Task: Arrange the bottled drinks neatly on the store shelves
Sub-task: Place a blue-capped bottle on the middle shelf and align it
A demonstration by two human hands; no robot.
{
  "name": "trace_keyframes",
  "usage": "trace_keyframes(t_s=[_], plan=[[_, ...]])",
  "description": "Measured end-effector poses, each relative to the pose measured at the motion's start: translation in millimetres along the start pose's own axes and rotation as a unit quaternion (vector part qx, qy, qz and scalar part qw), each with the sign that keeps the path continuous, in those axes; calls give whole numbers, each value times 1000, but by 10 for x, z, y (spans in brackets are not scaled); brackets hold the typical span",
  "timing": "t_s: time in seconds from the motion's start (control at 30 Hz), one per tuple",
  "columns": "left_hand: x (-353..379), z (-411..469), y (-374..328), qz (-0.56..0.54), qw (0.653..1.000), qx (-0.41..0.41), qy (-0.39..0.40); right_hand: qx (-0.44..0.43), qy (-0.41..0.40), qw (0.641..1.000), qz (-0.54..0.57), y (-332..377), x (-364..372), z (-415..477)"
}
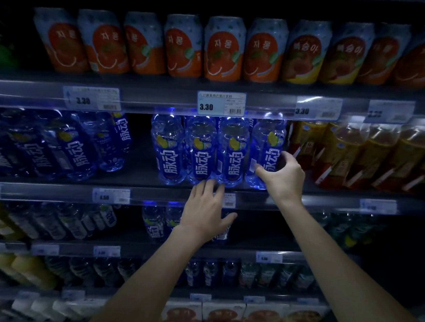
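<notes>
Several blue bottled drinks with white lettering stand in a row at the front of the second shelf (158,189). My right hand (281,175) curls around the lower part of the rightmost blue bottle (268,144), thumb on its left side and fingers on its right. My left hand (204,209) is spread flat, fingers apart, in front of the shelf edge just below the middle blue bottles (203,151), holding nothing. More blue bottles (62,148) stand at the left of the same shelf, with a dark gap between the two groups.
Orange and peach cans (221,49) line the top shelf. Amber tea bottles (356,150) stand right of the blue row. Lower shelves hold more blue bottles (155,222), yellow drinks (20,272) and boxed goods (222,313). Price tags (222,103) line the shelf edges.
</notes>
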State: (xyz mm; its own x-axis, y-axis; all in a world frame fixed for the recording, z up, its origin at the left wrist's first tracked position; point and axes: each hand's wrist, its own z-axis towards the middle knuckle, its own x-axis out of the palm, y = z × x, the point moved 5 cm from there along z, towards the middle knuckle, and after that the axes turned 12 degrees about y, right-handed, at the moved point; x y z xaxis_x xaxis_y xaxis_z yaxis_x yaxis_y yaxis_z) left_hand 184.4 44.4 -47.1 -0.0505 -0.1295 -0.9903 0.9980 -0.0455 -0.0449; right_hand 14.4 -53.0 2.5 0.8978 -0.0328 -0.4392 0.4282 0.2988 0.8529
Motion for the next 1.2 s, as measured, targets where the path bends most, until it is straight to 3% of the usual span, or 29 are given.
trace_keyframes(t_s=[0.37, 0.87, 1.2], plan=[[1, 45, 10, 12, 1000, -12, -3, -35, -31, 999, -3, -154, 157, 44], [12, 32, 26, -3, 1000, -22, -4, -42, -10, 999, -15, -240, 204, -31], [-65, -16, 51, -94, 995, -31, 8, -18, -15, 1000, -18, -222, 187, -171]])
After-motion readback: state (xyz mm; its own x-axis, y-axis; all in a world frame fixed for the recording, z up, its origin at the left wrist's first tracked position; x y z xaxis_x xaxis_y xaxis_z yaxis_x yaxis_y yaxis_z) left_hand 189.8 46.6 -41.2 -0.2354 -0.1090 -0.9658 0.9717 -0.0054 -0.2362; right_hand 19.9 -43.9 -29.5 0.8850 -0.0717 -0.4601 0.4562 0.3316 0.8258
